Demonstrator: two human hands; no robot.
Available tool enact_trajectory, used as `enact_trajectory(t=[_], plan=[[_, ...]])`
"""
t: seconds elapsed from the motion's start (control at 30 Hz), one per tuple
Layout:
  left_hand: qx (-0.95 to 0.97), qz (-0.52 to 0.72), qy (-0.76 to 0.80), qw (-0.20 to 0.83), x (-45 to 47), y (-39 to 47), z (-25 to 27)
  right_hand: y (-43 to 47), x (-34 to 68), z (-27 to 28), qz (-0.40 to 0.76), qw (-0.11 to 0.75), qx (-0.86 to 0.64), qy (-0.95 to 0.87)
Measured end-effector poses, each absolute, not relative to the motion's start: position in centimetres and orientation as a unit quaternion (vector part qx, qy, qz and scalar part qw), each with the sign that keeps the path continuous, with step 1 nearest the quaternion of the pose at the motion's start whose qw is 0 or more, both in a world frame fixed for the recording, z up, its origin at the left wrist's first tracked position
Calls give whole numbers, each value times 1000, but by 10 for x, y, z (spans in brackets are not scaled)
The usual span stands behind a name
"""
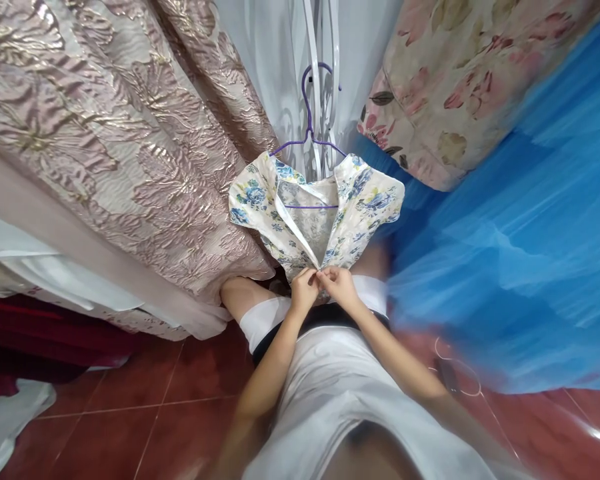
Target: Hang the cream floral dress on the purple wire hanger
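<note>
A cream floral dress (357,190) with blue flowers and short sleeves hangs on a purple hanger (309,117) in front of my lap. Its front opening gapes in a V, with a white strip along the left edge, and narrows to a point at my fingers. My left hand (305,291) is closed in a pinch on the fabric at the bottom of that V. Right beside it, my right hand (339,285) pinches the same spot, fingertips almost touching. Whatever small part lies between the fingertips is hidden. The lower part of the dress is out of sight behind my hands.
A pink embossed cloth (145,147) hangs close on the left. To the right hang a floral cloth (430,107) and blue tulle (505,267). White straps (335,60) dangle behind the hanger. On the red tiled floor (115,433) at right lies a looped pale cord (473,373).
</note>
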State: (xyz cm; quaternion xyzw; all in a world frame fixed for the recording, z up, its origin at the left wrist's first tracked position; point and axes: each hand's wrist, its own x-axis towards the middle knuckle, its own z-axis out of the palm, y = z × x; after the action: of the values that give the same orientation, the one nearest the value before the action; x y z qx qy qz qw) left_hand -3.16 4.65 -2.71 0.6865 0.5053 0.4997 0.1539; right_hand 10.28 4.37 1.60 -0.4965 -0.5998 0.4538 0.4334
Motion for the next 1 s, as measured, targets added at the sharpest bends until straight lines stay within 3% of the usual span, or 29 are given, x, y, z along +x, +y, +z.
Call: enact_trajectory(t=[0.2, 0.4, 0.57, 0.83, 1.0], plan=[[680, 509, 510, 133, -32, 46, -31, 63, 76, 56, 508, 522, -459, -509], [740, 425, 499, 152, 7, 40, -16, 107, 85, 146, 403, 623, -419, -524], [766, 366, 510, 139, 21, 37, -2, 129, 87, 193, 379, 612, -400, -567], [783, 324, 510, 148, 4, 37, -25, 146, 80, 211, 383, 625, -371, -570], [761, 468, 443, 74, -31, 61, 24, 130, 91, 213, 398, 617, -352, -580]])
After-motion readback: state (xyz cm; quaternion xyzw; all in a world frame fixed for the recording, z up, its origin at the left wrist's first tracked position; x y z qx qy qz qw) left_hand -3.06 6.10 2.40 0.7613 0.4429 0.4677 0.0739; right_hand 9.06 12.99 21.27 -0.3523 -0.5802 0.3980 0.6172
